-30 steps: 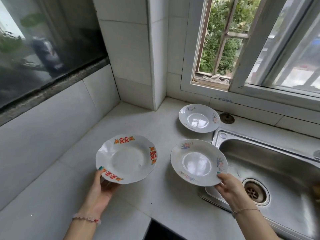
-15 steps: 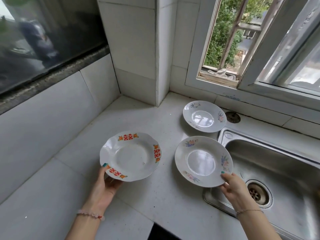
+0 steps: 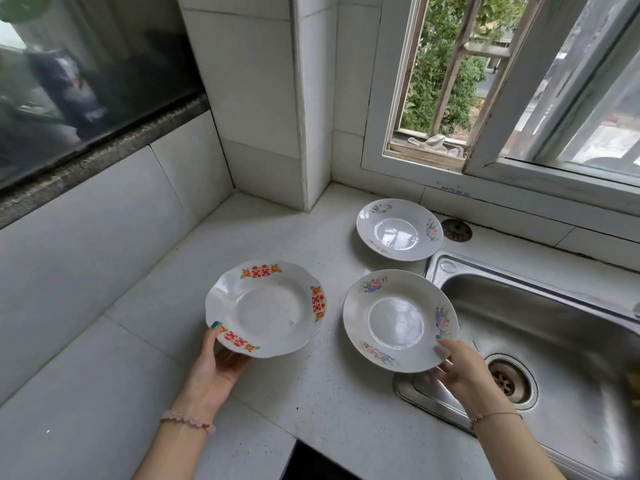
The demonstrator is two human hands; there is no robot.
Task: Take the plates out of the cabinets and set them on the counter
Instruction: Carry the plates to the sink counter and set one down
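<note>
Plates first: you've got three of them in sight, and two are in your hands. Your left hand (image 3: 214, 368) is gripping the scalloped red-patterned plate (image 3: 266, 308) by its near-left rim, thumb on top of the edge and fingers tucked underneath. That plate sits over the white worktop (image 3: 311, 403), a bit left of centre, with its bowl facing up and roughly level.

Your right hand (image 3: 464, 368) has the floral plate (image 3: 398, 320) pinched at its near-right rim, again thumb over the edge and fingers below. It's just beside the red-patterned one, with a narrow gap between them, not touching. Its right side hangs over the corner of the steel sink (image 3: 554, 323), so your right hand is really hovering above the sink lip, near the drain (image 3: 507, 379). Honestly can't tell from this angle whether either held plate is fully down on the worktop or a hair above it.

So the hands are well apart, each clamped on its own plate, both at the near edge of what they hold.

The third plate (image 3: 398, 230), another floral one, lies flat on the worktop further back, under the window (image 3: 450, 81) and clear of both hands. A small round cap (image 3: 457, 230) sits on the worktop just beside its right rim.

Bead bracelet (image 3: 187, 419) on your left wrist, thin chain (image 3: 495, 415) on the right.
</note>
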